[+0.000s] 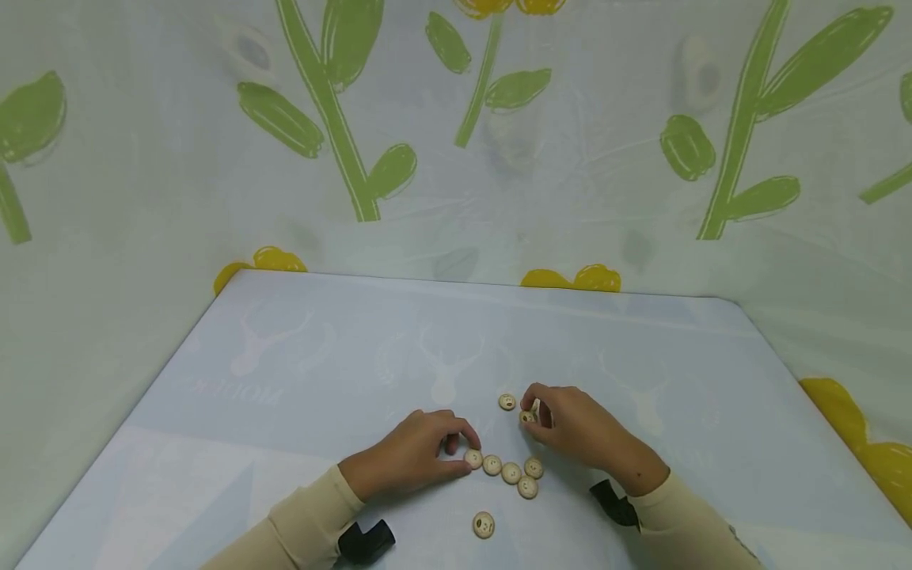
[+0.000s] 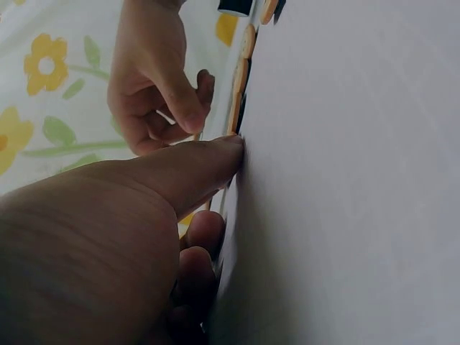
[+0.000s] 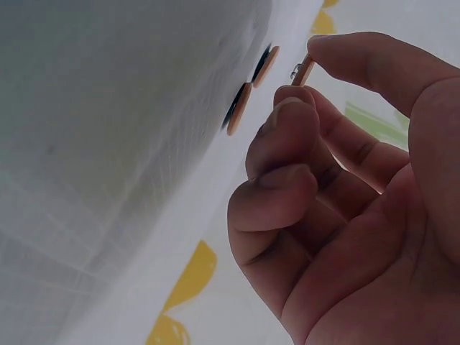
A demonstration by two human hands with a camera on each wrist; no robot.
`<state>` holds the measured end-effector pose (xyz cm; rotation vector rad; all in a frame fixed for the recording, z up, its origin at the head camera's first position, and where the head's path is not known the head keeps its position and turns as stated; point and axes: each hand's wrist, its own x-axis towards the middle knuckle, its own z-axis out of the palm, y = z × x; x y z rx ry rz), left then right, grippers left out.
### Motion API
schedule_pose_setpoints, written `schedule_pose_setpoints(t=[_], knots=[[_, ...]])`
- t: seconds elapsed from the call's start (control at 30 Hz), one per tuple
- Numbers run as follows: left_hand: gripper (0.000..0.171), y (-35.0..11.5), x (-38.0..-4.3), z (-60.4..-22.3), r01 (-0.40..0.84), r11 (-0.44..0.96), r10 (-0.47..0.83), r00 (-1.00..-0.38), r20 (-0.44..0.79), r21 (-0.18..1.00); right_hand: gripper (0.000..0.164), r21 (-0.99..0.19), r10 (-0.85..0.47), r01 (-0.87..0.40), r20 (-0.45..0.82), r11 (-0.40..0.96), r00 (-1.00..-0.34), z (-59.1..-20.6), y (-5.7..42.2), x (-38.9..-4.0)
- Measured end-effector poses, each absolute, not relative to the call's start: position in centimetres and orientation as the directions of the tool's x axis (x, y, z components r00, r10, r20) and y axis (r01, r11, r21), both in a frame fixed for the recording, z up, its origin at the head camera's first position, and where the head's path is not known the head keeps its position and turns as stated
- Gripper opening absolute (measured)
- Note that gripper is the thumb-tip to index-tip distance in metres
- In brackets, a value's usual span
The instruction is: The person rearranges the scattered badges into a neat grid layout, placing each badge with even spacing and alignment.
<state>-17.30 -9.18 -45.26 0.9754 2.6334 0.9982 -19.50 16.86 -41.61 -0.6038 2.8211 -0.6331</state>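
Observation:
Thumb and forefinger of my left hand (image 1: 420,451) pinch the leftmost button (image 1: 473,458) of a bent row of small round wooden buttons lying on the table. Beside it in the row are another button (image 1: 492,465) and several more, curving up at the right end. My right hand (image 1: 577,423) holds a wooden button (image 1: 527,416) between thumb and forefinger, raised above the table. In the right wrist view that button (image 3: 304,72) is seen edge-on, with a small shiny bit on one side. The other fingers of the right hand (image 3: 345,187) are curled.
A loose button (image 1: 507,402) lies just left of the right hand, and another button (image 1: 484,524) lies nearer the front. The pale table (image 1: 321,356) carries faint deer prints. Behind it hangs a sheet (image 1: 570,198) patterned with green leaves and yellow flowers.

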Motion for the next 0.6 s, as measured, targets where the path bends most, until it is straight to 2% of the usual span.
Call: schedule_pose_setpoints(t=[0.6], knots=[[0.019,-9.13,-17.30,-45.34,0.515,0.570,0.622,-0.780,0.074,0.640,0.016,-0.429,-0.366,-0.292,-0.101,0.855,-0.925,-41.22,17.37,-19.67]])
